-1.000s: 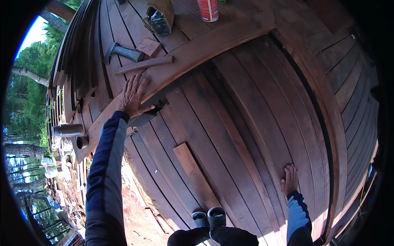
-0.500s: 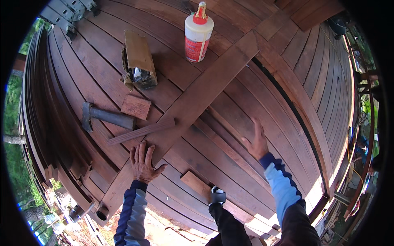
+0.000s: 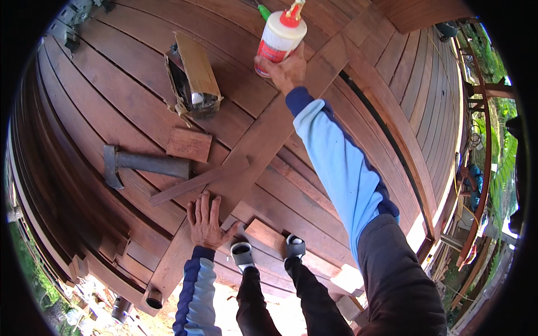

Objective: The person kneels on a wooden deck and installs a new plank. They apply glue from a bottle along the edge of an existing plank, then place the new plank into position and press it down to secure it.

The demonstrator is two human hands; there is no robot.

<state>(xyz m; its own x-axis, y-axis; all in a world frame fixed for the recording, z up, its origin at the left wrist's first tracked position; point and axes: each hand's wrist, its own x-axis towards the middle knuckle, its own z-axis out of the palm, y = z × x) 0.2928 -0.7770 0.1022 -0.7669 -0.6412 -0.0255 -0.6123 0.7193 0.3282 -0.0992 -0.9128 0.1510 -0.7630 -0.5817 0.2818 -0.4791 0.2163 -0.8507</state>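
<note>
Holding the white bottle (image 3: 282,33), to the right of the cardboard box (image 3: 197,64), with right grip (image 3: 287,70) clamped around it. Resting left grip (image 3: 207,225), with fingers apart, on wooden board (image 3: 260,140), nearer than the box. Cannot tell clearly the box's dark contents (image 3: 207,106).

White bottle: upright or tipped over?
Upright, or nearly: the white bottle has its red cap on top, the right hand around its lower part.

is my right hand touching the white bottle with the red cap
Touching. The head view shows your right hand wrapped around the lower part of the bottle, with no visible gap.
</note>
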